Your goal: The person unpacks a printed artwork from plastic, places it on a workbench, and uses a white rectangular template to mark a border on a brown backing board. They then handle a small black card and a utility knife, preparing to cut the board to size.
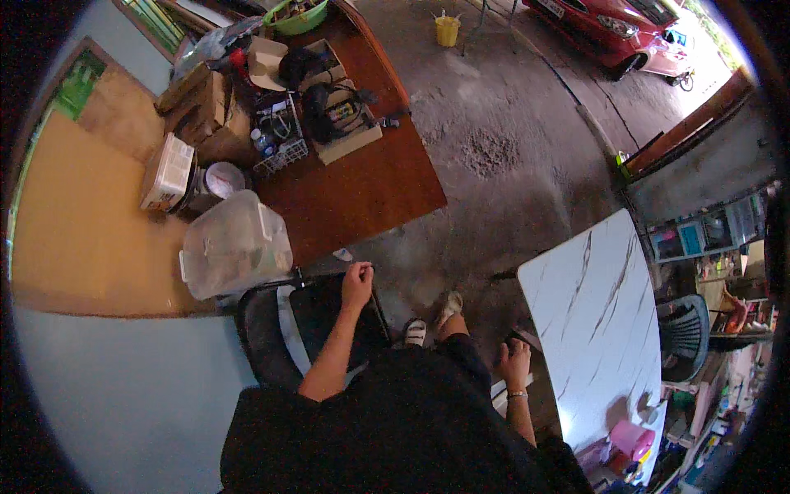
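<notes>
My left hand (357, 284) reaches forward and grips the top edge of a black flat object (329, 317) that lies on a dark plastic chair (262, 329). My right hand (515, 362) hangs low at my side, fingers curled loosely, close to the near edge of a white marble-pattern table (597, 313); whether it touches that edge is unclear. My feet in light shoes (432, 321) stand on the rough concrete floor (494, 156) between chair and table.
A brown wooden table (354, 185) ahead carries a clear plastic bin (234, 243), cardboard boxes, cables, a wire basket and a green bowl. A red car (613, 25) and yellow bucket (447, 30) stand far ahead. Shelves, a second dark chair (683, 333) and pink items lie right.
</notes>
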`<control>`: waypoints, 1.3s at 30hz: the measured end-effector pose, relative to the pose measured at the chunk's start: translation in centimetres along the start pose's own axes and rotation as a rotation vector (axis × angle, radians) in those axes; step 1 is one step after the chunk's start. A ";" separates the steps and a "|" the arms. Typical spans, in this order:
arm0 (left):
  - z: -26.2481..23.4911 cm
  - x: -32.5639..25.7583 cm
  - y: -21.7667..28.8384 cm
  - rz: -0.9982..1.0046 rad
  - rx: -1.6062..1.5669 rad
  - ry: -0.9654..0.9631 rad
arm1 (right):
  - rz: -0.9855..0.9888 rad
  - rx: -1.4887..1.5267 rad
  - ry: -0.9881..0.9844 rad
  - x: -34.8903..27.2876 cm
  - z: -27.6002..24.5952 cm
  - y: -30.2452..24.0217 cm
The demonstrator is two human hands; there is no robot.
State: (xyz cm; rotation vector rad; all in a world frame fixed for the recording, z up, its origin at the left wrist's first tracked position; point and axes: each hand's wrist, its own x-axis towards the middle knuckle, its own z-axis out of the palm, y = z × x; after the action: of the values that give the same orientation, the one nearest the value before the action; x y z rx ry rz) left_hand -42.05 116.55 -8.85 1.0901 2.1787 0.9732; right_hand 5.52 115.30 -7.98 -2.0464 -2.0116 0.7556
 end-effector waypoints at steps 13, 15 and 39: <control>10.6 20.3 10.9 -0.379 0.622 -0.234 | -0.065 -0.223 0.010 22.3 -0.7 1.6; 10.5 20.5 9.5 -0.445 0.623 -0.279 | -0.005 -0.240 -0.019 22.5 -0.5 0.8; 22.9 68.1 26.7 -0.123 0.716 -1.323 | 0.316 0.333 -0.617 53.5 1.6 -1.1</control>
State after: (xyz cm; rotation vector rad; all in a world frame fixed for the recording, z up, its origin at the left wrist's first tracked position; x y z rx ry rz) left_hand -50.86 192.70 -10.37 1.2890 1.3443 -0.6020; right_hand 1.63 167.01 -21.22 -2.1114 -1.6397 1.8338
